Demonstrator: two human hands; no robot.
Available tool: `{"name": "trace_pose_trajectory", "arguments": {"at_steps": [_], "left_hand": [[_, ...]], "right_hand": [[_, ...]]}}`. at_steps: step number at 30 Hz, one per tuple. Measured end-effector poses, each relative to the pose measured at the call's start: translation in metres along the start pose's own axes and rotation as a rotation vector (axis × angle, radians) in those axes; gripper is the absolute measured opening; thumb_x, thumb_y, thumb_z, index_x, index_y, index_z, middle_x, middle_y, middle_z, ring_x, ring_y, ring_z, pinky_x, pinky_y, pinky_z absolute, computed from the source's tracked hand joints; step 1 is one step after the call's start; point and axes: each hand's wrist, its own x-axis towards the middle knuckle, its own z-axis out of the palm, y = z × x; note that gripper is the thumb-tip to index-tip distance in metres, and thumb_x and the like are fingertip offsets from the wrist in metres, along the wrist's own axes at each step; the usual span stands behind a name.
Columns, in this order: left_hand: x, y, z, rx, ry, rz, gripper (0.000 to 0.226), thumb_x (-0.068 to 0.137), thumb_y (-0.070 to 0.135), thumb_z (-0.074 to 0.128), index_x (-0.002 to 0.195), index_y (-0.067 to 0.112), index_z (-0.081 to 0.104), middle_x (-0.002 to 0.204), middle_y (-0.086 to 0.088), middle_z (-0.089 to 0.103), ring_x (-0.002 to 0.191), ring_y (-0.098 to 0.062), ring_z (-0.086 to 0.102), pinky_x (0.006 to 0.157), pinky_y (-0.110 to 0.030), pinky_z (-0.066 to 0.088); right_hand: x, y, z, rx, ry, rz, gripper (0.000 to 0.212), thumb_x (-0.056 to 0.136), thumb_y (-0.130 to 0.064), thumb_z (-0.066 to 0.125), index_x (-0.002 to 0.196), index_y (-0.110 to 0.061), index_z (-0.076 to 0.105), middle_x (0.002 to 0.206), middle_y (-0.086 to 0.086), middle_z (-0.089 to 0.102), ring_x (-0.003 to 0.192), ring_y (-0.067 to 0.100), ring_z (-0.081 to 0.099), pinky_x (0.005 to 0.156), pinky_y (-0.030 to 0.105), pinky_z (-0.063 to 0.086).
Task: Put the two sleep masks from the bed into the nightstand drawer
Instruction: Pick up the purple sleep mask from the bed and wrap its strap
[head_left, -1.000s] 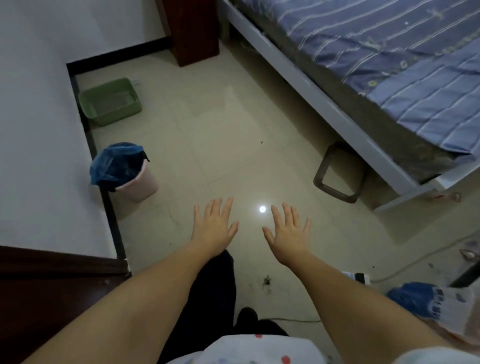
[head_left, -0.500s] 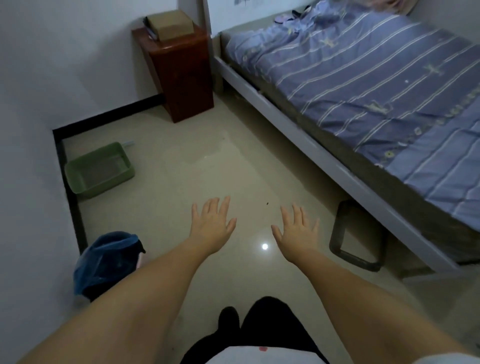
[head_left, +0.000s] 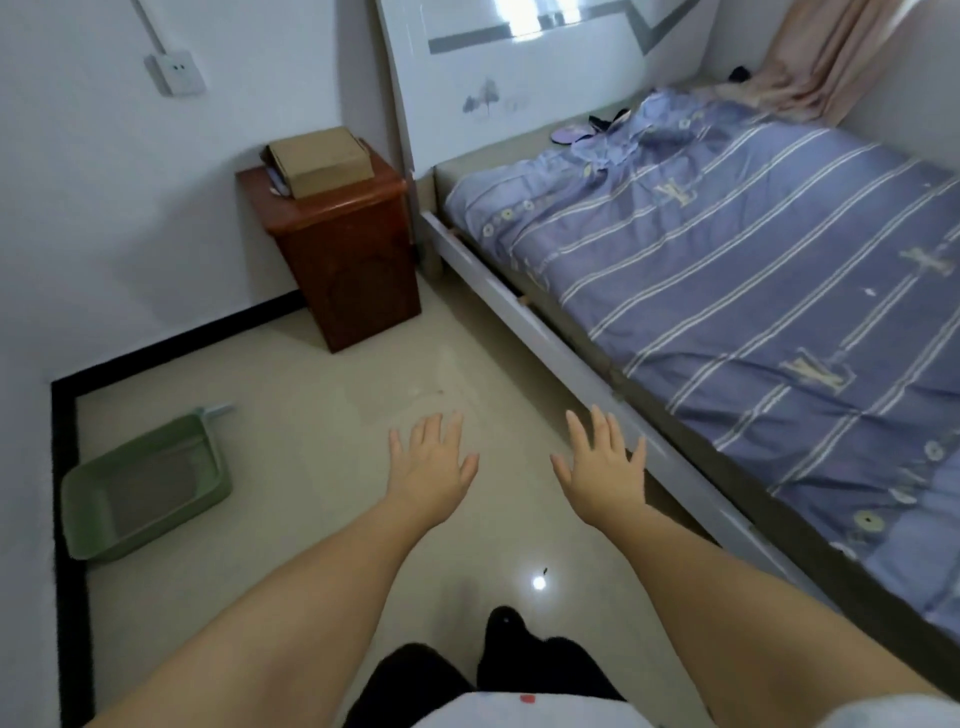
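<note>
My left hand (head_left: 432, 465) and my right hand (head_left: 602, 467) are stretched out over the floor, palms down, fingers spread, holding nothing. A pale purple sleep mask (head_left: 571, 134) lies at the head of the bed (head_left: 753, 291), near the headboard. A dark one (head_left: 608, 121) lies just right of it, partly hidden by the rumpled cover. The reddish-brown nightstand (head_left: 348, 260) stands left of the bed against the wall, far ahead of both hands. Its drawer front is not visible from here.
A cardboard box (head_left: 322, 158) sits on top of the nightstand. A green plastic basin (head_left: 145, 488) lies on the tiled floor at the left by the wall. The white bed frame rail (head_left: 545, 332) runs along my right. A curtain (head_left: 821, 57) hangs at the far right.
The view has lifted from the floor toward the head of the bed; nightstand, headboard and masks have come into sight. The blue-bagged bin has dropped out of frame. Both hands stay open.
</note>
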Motion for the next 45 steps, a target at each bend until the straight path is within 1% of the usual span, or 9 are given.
{"name": "trace_pose_trajectory", "arguments": {"at_steps": [7,14,18,25,30,33,39,42,45], "left_hand": [[0.182,-0.031,-0.031,-0.046,0.031,-0.016,0.062,0.093,0.045,0.033,0.147,0.022,0.012,0.145,-0.007,0.039,0.133,-0.025,0.034,0.115,-0.055,0.012],[0.408,-0.075,-0.071,-0.034,0.055,0.064,0.063,0.093,0.044,0.034,0.147,0.022,0.012,0.147,-0.008,0.036,0.139,-0.021,0.027,0.115,-0.055,0.01],[0.51,-0.083,-0.094,0.028,0.026,0.11,0.064,0.093,0.045,0.036,0.147,0.021,0.012,0.145,-0.009,0.037,0.138,-0.022,0.029,0.115,-0.056,0.012],[0.684,-0.05,-0.097,0.064,-0.055,0.328,0.062,0.093,0.047,0.033,0.146,0.021,0.013,0.144,-0.008,0.038,0.137,-0.022,0.029,0.114,-0.056,0.011],[0.827,-0.022,-0.103,0.071,-0.124,0.337,0.061,0.094,0.046,0.029,0.146,0.02,0.011,0.145,-0.008,0.036,0.136,-0.024,0.029,0.116,-0.055,0.012],[0.905,-0.004,-0.115,0.074,-0.198,0.355,0.061,0.095,0.045,0.027,0.147,0.02,0.008,0.15,-0.011,0.03,0.138,-0.027,0.026,0.114,-0.051,0.021],[1.036,0.028,-0.114,0.043,-0.294,0.409,0.06,0.095,0.043,0.03,0.147,0.018,0.011,0.148,-0.012,0.033,0.132,-0.03,0.035,0.108,-0.042,0.034],[1.11,0.047,-0.089,-0.005,-0.395,0.399,0.059,0.096,0.04,0.032,0.147,0.018,0.011,0.149,-0.013,0.031,0.131,-0.032,0.035,0.105,-0.044,0.036],[1.19,0.07,-0.046,-0.051,-0.471,0.39,0.059,0.096,0.037,0.035,0.147,0.016,0.013,0.149,-0.017,0.029,0.132,-0.033,0.033,0.104,-0.046,0.036]], "right_hand": [[0.186,-0.031,-0.034,-0.02,0.0,-0.052,0.063,0.093,-0.054,0.02,0.147,-0.028,0.002,0.16,0.005,0.0,0.145,0.025,-0.004,0.112,0.06,-0.001],[0.389,-0.07,-0.079,0.045,0.04,0.056,0.061,0.094,-0.052,0.022,0.147,-0.028,0.005,0.16,0.005,0.001,0.145,0.025,-0.003,0.112,0.059,0.0],[0.47,-0.081,-0.115,0.074,0.041,0.121,0.06,0.095,-0.051,0.024,0.147,-0.028,0.007,0.159,0.004,0.001,0.145,0.024,-0.003,0.113,0.058,0.0],[0.623,-0.047,-0.14,0.108,-0.025,0.253,0.061,0.095,-0.049,0.025,0.148,-0.029,0.002,0.159,0.004,-0.004,0.145,0.024,-0.006,0.114,0.058,0.001],[0.755,-0.016,-0.159,0.152,-0.075,0.26,0.061,0.095,-0.052,0.021,0.147,-0.03,-0.001,0.159,0.002,-0.006,0.145,0.024,-0.007,0.114,0.058,0.0],[0.827,0.004,-0.177,0.139,-0.102,0.3,0.06,0.096,-0.05,0.02,0.148,-0.028,-0.003,0.16,0.003,-0.005,0.145,0.023,-0.009,0.115,0.057,0.002],[0.963,0.038,-0.196,0.191,-0.139,0.346,0.057,0.096,-0.047,0.022,0.147,-0.027,0.005,0.159,0.005,0.002,0.145,0.024,-0.001,0.116,0.053,0.006],[1.031,0.05,-0.179,0.235,-0.177,0.378,0.054,0.097,-0.044,0.024,0.146,-0.024,0.013,0.157,0.01,0.013,0.143,0.028,0.01,0.114,0.051,0.017],[1.096,0.058,-0.142,0.31,-0.179,0.392,0.05,0.097,-0.041,0.025,0.143,-0.023,0.02,0.155,0.012,0.017,0.142,0.028,0.013,0.112,0.05,0.019]]}}
